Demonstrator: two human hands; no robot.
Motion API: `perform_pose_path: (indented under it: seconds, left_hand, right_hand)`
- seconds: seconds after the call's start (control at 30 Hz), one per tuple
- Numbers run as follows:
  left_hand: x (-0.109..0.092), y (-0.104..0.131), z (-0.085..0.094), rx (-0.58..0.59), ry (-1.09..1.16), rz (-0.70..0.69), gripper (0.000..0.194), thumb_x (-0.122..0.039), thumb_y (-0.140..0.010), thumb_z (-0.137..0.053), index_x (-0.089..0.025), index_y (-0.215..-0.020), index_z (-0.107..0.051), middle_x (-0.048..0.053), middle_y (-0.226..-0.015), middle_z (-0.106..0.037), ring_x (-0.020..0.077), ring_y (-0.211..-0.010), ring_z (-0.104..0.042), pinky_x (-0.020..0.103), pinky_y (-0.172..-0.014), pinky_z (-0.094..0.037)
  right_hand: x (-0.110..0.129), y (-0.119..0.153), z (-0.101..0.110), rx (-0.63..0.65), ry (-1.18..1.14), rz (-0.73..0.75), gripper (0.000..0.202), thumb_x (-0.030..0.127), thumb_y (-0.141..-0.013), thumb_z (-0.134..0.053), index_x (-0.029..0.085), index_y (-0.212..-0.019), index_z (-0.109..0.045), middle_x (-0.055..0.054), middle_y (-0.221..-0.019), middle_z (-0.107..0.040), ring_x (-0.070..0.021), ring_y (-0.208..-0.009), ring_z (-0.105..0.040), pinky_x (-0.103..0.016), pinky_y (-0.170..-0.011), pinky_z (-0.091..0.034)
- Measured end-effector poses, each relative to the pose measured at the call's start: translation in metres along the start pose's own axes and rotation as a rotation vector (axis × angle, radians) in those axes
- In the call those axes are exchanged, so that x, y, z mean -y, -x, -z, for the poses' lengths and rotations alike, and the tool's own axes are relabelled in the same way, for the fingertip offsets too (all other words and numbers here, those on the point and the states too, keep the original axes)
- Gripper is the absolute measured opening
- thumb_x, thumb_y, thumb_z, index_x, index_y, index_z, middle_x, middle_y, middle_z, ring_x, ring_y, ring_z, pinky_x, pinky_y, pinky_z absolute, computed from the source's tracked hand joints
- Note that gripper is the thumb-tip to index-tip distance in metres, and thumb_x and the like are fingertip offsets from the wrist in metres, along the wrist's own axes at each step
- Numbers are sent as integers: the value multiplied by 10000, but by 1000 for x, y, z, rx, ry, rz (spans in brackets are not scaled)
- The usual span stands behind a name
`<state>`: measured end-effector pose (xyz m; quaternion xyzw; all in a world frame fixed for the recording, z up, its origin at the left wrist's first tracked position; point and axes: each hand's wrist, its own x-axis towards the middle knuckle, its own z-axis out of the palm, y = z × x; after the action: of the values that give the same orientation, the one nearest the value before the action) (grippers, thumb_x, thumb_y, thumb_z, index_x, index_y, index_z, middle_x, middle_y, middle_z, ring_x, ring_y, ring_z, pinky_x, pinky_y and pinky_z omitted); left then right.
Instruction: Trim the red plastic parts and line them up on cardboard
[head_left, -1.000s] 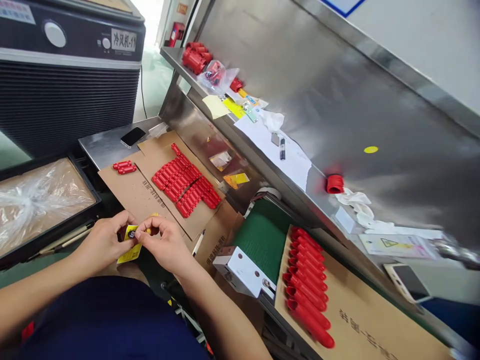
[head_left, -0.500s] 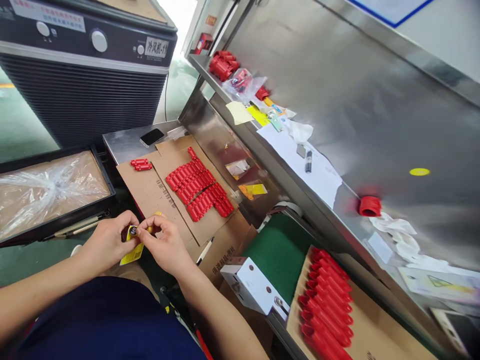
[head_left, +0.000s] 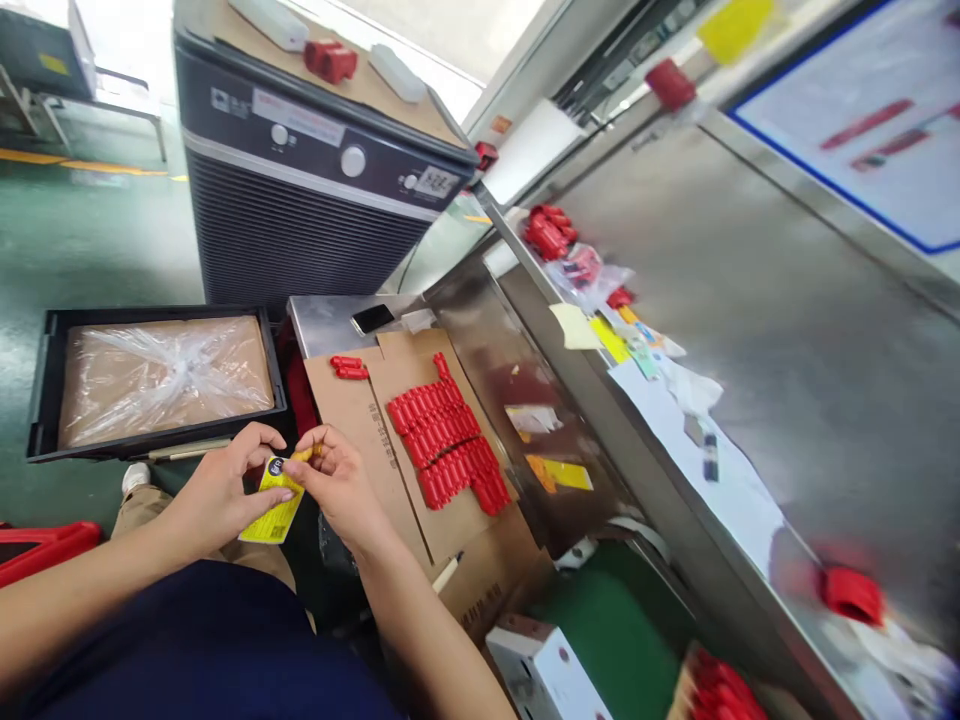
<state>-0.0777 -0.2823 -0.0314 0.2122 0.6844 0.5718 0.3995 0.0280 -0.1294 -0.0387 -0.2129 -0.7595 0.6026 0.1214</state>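
My left hand (head_left: 206, 492) pinches a yellow card (head_left: 271, 518) with a black round mark near its top and a printed code lower down. Close beside it, my right hand (head_left: 339, 488) has thumb and forefinger closed at the card's upper corner on a small yellow-orange piece (head_left: 304, 455). Whether that piece is joined to the card I cannot tell. Both hands are over my lap, left of the cardboard sheet (head_left: 360, 420). Rows of short red tube-shaped parts (head_left: 442, 430) lie on the cardboard, and a pair of red parts (head_left: 349, 368) lies apart near its far edge.
A black crate (head_left: 277, 385) with plastic-wrapped contents stands left. Behind the bench, a phone (head_left: 373, 319) lies near a dark air cooler (head_left: 300, 220). A green conveyor belt (head_left: 607, 620) and more red parts (head_left: 720, 690) are at right, below a metal shelf (head_left: 795, 560).
My view has swung left and up, bringing the whole crate and cooler top into sight. The yellow card shows more fully between my hands, with both hands still closed on their pieces.
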Motion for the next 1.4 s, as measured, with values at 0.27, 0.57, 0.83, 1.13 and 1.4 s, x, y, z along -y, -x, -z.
perform_pose_path:
  seconds: [0.27,0.57,0.83,1.13,1.4]
  left_hand:
    - [47,-12,127,-154,773,354,633,-587,-566,-967,-204,-890,-580,29,-781,-733,163,-656,-675,290,-653,-538]
    - [210,-27,323,-688,763,432,551,-732,-831,-683,-209,-723,-547,-46,-522,-540,107,-424,-441,252,-468,-367]
    - [379,-109,399,-838,403,673,248,-375,-995,-703,-150,-1098,-691,50,-1007,-715,192,-861,-693,388,-801,-604]
    - [415,-185,419,-627,312,658,284,-358,-1003,-694,-175,-1221,-699,106,-1264,-705,260,-1118,-696,482,-961,-597]
    - [427,-189,419,-536,265,645,300,-364,-1000,-699,-172,-1230,-694,105,-1252,-707,258,-1098,-702,475,-943,-604]
  right_hand:
    - [3,-76,-99,233,325,556,431,93,-933,-668,386,-1233,-766,-73,-1177,-722,-228,-955,-663,-393,-808,-610]
    - [-9,-248,-333,986,299,712,239,116,-1024,-568,240,-1169,-712,-69,-960,-749,-183,-812,-688,-278,-665,-570]
    - [-85,-392,-514,1485,632,798,244,184,-1069,-540,227,-1175,-756,-110,-1075,-764,-194,-959,-731,-294,-818,-600]
    - [-163,-455,-619,2033,1149,777,106,153,-1001,-670,155,-923,-743,-57,-993,-741,-188,-963,-699,-341,-886,-577]
    - [-168,-460,-632,2203,1414,754,110,256,-1029,-687,152,-1024,-723,-59,-1129,-738,-214,-1079,-709,-426,-958,-607]
